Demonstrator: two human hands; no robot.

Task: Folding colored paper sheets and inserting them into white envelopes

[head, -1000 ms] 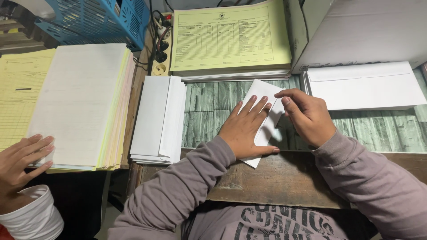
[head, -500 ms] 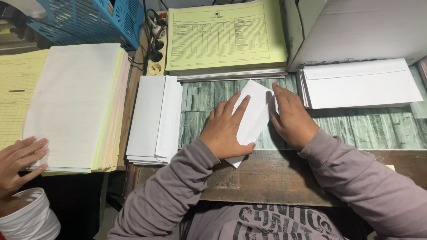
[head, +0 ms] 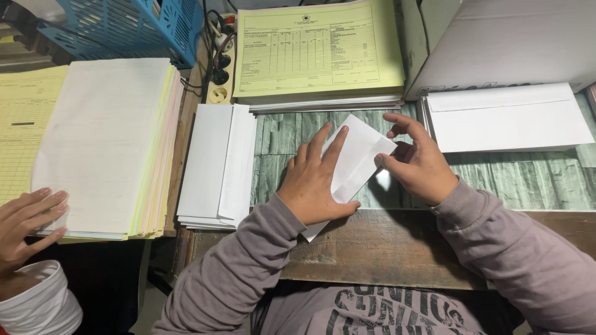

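Head camera looks down at a desk with a grey-green wood-look top [head: 534, 180]. On it, near the middle, lies a white folded paper envelope [head: 355, 162], tilted, with one corner toward the front edge of the desk.

The person's left hand [head: 313, 180] lies flat on the left part of the envelope. Its fingers are spread out and press the paper down. The right hand [head: 419, 162] is at the right corner of the envelope. Its thumb and a finger pinch that corner, and the other fingers are curled and lifted a little. Both arms wear grey-brown long sleeves [head: 248, 267].

Just to the left of the envelope sits a neat stack of white long envelopes [head: 217, 164]. Further left is a tall pile of white, yellow and pink paper sheets [head: 105, 142]. At the bottom left corner, another person's hand [head: 28, 217] with a white cuff rests on that pile's front edge.

Behind the envelope is a stack of pale yellow printed forms [head: 316, 53]. Next to it, to the left, is a cream power strip with black plugs [head: 218, 74], and a blue plastic basket [head: 124, 28] stands in the far left corner. To the right, a white flat envelope pile [head: 506, 118] lies in front of a big white cardboard box [head: 515, 40].
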